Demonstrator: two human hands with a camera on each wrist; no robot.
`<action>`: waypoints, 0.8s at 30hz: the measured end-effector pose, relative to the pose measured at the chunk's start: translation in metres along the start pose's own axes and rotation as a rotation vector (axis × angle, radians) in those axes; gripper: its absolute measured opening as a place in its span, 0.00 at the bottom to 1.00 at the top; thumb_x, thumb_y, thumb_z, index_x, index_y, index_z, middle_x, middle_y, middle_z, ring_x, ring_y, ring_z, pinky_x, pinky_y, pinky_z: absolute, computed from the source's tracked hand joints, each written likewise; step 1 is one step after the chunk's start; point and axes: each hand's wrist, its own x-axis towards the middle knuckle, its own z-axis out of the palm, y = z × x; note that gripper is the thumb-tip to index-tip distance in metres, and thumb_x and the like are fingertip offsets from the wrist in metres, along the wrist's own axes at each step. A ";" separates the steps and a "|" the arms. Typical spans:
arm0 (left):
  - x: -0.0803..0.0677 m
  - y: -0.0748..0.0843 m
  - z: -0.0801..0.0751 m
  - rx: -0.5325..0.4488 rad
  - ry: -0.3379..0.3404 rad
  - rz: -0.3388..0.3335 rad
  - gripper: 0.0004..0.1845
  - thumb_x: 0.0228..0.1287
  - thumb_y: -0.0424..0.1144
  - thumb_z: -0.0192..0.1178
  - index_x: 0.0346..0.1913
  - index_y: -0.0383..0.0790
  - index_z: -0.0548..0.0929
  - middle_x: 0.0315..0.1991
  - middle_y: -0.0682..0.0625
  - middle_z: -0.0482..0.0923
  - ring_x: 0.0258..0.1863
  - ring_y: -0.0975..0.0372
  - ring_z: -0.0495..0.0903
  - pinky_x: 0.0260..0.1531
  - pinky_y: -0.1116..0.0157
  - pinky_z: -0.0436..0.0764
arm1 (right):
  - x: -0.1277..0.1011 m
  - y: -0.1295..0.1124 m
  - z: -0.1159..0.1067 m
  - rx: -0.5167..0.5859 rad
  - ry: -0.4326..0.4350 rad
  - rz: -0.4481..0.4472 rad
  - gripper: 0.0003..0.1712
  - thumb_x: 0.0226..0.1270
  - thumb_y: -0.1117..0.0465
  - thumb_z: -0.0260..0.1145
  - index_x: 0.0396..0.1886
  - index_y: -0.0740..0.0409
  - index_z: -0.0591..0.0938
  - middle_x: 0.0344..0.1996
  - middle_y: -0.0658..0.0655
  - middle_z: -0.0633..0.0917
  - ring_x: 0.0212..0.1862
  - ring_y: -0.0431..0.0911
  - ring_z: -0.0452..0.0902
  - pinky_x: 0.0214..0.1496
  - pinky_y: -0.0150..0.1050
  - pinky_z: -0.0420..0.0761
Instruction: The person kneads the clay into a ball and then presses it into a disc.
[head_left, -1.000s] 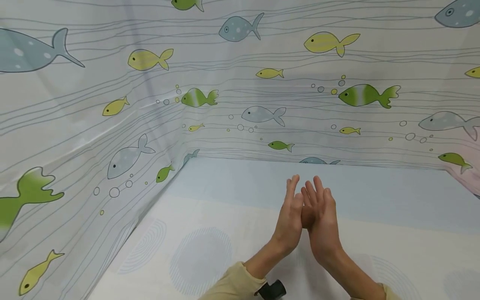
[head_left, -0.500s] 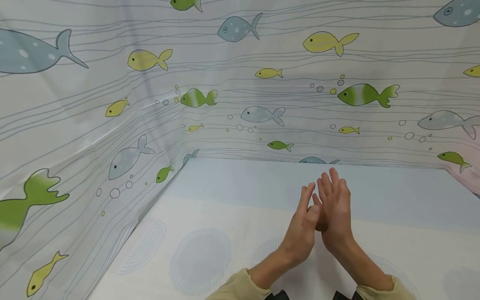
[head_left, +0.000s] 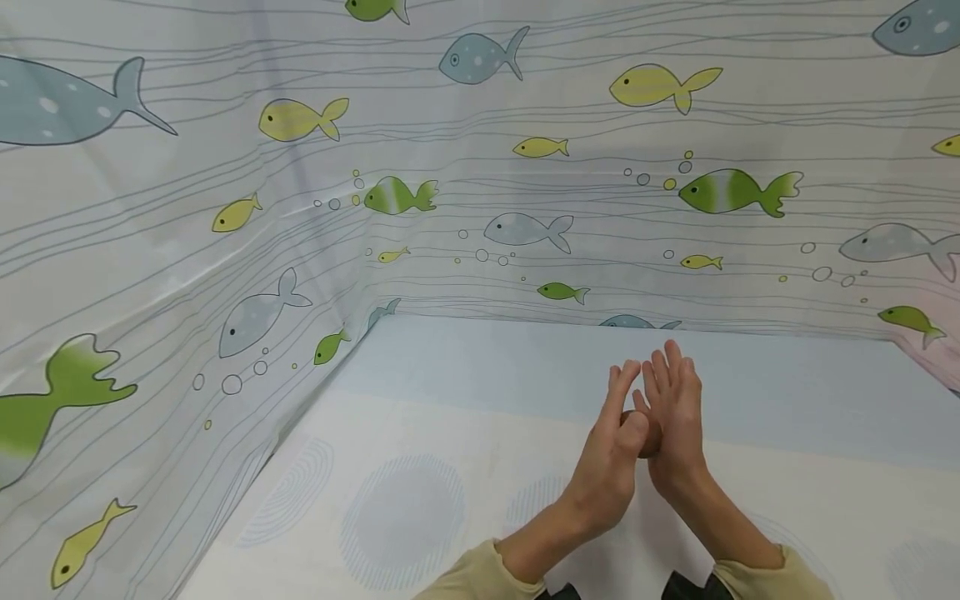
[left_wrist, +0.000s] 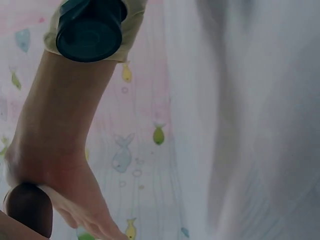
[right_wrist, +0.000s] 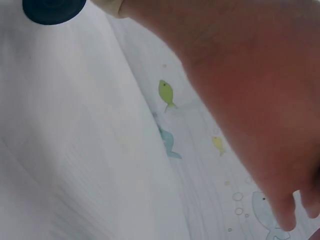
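Brown ball [head_left: 649, 435] pressed between left hand [head_left: 609, 467] and right hand [head_left: 677, 425] palms.

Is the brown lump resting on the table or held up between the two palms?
Held up: the brown lump sits between the left hand and right hand, fingers straight, above the table.
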 end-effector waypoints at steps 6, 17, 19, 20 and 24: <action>0.002 0.005 -0.006 0.003 0.024 0.015 0.34 0.75 0.63 0.27 0.79 0.58 0.47 0.78 0.64 0.43 0.78 0.68 0.34 0.75 0.53 0.48 | -0.004 0.010 0.004 -0.006 -0.040 0.010 0.40 0.76 0.33 0.32 0.81 0.39 0.36 0.80 0.43 0.38 0.80 0.42 0.34 0.79 0.44 0.38; 0.008 -0.006 -0.021 0.006 0.169 0.045 0.34 0.76 0.60 0.30 0.79 0.51 0.51 0.78 0.61 0.47 0.78 0.65 0.37 0.75 0.50 0.45 | -0.032 0.021 0.030 -0.090 -0.148 0.017 0.38 0.78 0.35 0.29 0.81 0.40 0.41 0.80 0.45 0.45 0.80 0.44 0.35 0.78 0.54 0.39; 0.009 -0.008 -0.024 0.007 0.194 0.047 0.34 0.76 0.61 0.30 0.79 0.51 0.52 0.78 0.61 0.48 0.78 0.65 0.38 0.75 0.49 0.45 | -0.036 0.020 0.033 -0.088 -0.162 0.016 0.37 0.78 0.36 0.28 0.81 0.41 0.41 0.80 0.46 0.45 0.80 0.45 0.36 0.79 0.52 0.41; 0.010 -0.009 -0.025 0.010 0.205 0.048 0.34 0.76 0.61 0.30 0.79 0.49 0.53 0.78 0.61 0.49 0.78 0.65 0.38 0.75 0.48 0.45 | -0.037 0.019 0.034 -0.087 -0.166 0.015 0.37 0.78 0.36 0.28 0.81 0.42 0.40 0.80 0.46 0.45 0.80 0.45 0.37 0.79 0.52 0.42; 0.009 -0.011 -0.028 -0.002 0.222 0.027 0.35 0.76 0.62 0.29 0.79 0.48 0.53 0.78 0.61 0.49 0.78 0.65 0.37 0.75 0.48 0.43 | -0.041 0.015 0.037 -0.072 -0.180 -0.005 0.37 0.78 0.36 0.27 0.81 0.43 0.40 0.80 0.46 0.44 0.80 0.46 0.37 0.78 0.54 0.41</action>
